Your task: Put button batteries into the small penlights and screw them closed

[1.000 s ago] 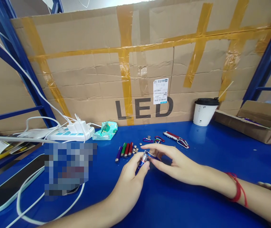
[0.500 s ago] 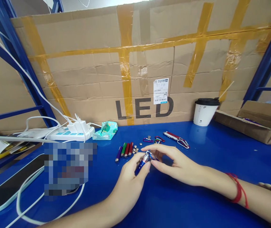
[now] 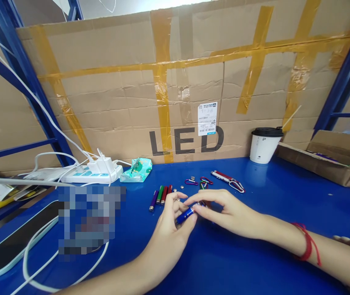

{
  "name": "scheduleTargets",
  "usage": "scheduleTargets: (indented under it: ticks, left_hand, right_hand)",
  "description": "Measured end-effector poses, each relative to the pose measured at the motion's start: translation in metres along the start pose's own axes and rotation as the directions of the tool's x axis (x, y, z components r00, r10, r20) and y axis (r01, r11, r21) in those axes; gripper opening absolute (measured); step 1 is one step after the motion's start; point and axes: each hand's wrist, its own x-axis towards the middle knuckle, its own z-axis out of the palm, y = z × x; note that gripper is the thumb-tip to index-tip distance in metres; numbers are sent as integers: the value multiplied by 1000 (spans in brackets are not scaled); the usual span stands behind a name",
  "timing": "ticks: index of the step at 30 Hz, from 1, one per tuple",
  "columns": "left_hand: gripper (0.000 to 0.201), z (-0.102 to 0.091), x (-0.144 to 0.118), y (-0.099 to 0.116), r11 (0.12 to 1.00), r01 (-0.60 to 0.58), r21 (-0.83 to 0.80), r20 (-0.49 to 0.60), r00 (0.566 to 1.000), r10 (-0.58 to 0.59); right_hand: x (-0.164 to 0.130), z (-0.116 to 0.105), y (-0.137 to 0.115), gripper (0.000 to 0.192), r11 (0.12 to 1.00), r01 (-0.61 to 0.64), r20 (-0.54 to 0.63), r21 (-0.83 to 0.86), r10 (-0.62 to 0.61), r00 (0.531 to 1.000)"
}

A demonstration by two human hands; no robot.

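Blue tube, nearer us than the cup and left of it: our left hand pinches its body, our right hand pinches its end. Looks like end-work; the next move, we'd judge, calls for firm left fingers, delicate right ones.

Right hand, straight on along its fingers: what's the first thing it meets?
The blue tube, whose end the right hand's thumb seems to touch; then the left hand holding it. Exact fingertip depth is unclear from this single view.
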Motion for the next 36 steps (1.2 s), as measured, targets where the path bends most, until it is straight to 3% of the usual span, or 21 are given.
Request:
scheduleTargets:
  ticks: [5, 7, 9, 11, 13, 20, 25, 30, 33, 36]
  left_hand:
    - [39, 1, 1, 1, 996, 89, 20, -78, 993, -87]
    - [39, 1, 1, 2, 995, 99, 32, -70, 993, -96]
    - [36, 0, 1, 3, 995, 91, 35, -60, 994, -89]
    - [33, 0, 0, 4, 996, 79, 41, -61, 995, -77]
    - [30, 0, -1, 4, 996, 73, 42, -62, 996, -70]
    - [18, 1, 0, 8, 993, 107, 49, -45, 994, -104]
    - [15, 2, 0, 10, 992, 113, 49, -40, 993, -111]
    - [15, 2, 1, 11, 990, 119, 70, -38, 993, -116]
    - [12, 3, 2, 9, 992, 101, 74, -49, 994, -97]
    - [9, 3, 3, 7, 994, 68, 81, -61, 996, -63]
  right_hand:
    - [5, -17, 5, 26, 990, -71, -261, -126, 36, 965]
    - [7, -26, 11, 26, 945, -124, -311, -303, 25, 950]
    - [8, -34, 19, 27, 793, -203, -306, -574, 22, 952]
    - [8, -40, 28, 29, 557, -319, -284, -767, 151, 947]
    - [6, -43, 36, 28, 487, -363, -302, -794, 202, 932]
    - [4, -41, 47, 30, 361, -440, -342, -822, 304, 889]
    - [3, -42, 51, 27, 305, -440, -351, -845, 306, 885]
    - [2, -44, 55, 23, 316, -416, -350, -853, 247, 904]
    - [4, -43, 50, 22, 354, -370, -331, -859, 167, 929]
    - [6, -36, 39, 21, 438, -257, -291, -862, -10, 957]
